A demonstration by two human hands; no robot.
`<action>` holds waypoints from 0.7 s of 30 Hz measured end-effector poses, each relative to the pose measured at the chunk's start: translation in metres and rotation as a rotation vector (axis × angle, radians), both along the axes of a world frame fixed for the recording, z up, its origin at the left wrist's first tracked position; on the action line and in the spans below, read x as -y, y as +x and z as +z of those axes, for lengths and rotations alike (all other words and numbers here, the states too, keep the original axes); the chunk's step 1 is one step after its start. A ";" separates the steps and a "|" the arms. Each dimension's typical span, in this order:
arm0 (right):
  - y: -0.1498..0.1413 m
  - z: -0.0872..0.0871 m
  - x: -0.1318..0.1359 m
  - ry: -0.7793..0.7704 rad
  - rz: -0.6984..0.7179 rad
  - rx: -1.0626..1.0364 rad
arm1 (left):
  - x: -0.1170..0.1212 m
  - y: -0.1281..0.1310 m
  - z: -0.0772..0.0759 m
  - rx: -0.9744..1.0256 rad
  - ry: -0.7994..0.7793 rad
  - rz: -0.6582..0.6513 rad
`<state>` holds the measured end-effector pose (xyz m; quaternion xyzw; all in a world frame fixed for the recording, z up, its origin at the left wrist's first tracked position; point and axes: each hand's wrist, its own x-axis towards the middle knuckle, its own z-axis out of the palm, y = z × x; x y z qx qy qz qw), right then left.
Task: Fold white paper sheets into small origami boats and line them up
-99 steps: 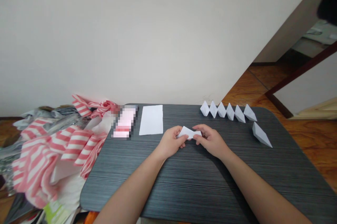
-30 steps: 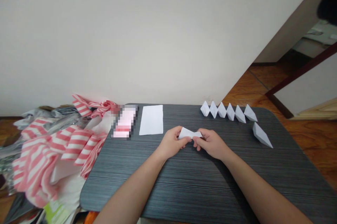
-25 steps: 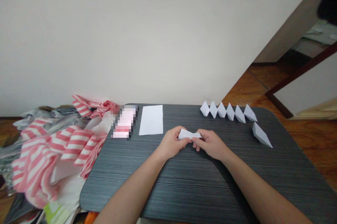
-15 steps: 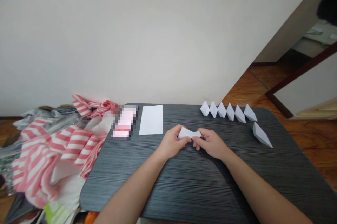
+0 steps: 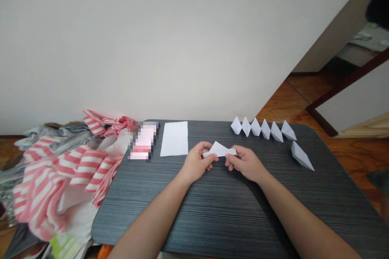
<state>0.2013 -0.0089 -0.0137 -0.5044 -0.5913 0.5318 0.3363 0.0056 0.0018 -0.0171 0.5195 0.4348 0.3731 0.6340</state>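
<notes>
Between my two hands is a folded piece of white paper (image 5: 219, 149), a triangle standing up from a narrow band along its lower side. My left hand (image 5: 197, 161) pinches its left end, thumb in front and fingers behind. My right hand (image 5: 245, 163) closes on the band's right end with thumb and fingers. A stack or sheet of white paper (image 5: 174, 139) lies on the dark table to the left of my hands. Several folded paper shapes (image 5: 255, 127) stand in a row at the back right, and another folded paper shape (image 5: 302, 157) rests nearer, beyond my right hand.
The dark wood-grain table (image 5: 194, 218) meets a pale wall (image 5: 182, 48) at the back. A blurred-out pinkish object (image 5: 142, 141) lies at its left edge. Red-and-white striped cloth (image 5: 88, 165) is heaped beside the table on the left. Wooden floor (image 5: 282, 97) shows at right.
The folded paper has turned between my hands, so its triangular peak now shows above the band. My hands have moved slightly apart, still gripping it.
</notes>
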 end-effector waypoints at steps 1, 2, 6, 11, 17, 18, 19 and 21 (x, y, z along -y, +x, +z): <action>0.001 0.000 0.000 0.004 -0.010 -0.002 | -0.001 0.000 -0.001 0.011 -0.007 0.005; 0.002 -0.001 0.000 0.009 -0.019 -0.003 | -0.001 -0.001 -0.001 0.022 -0.012 0.007; 0.004 -0.003 -0.001 0.014 -0.032 -0.018 | -0.001 0.000 -0.004 0.058 -0.014 0.009; 0.004 -0.004 -0.002 0.011 -0.053 -0.043 | -0.002 -0.001 -0.004 0.090 -0.013 0.022; 0.011 -0.007 -0.003 0.019 -0.136 -0.080 | -0.006 -0.005 -0.005 0.130 -0.045 0.048; 0.011 -0.008 -0.003 0.016 -0.142 -0.083 | -0.006 -0.005 -0.005 0.130 -0.049 0.044; 0.012 -0.008 -0.003 0.013 -0.144 -0.085 | -0.005 -0.005 -0.005 0.126 -0.050 0.039; 0.011 -0.008 -0.003 0.007 -0.139 -0.091 | -0.005 -0.005 -0.004 0.108 -0.044 0.020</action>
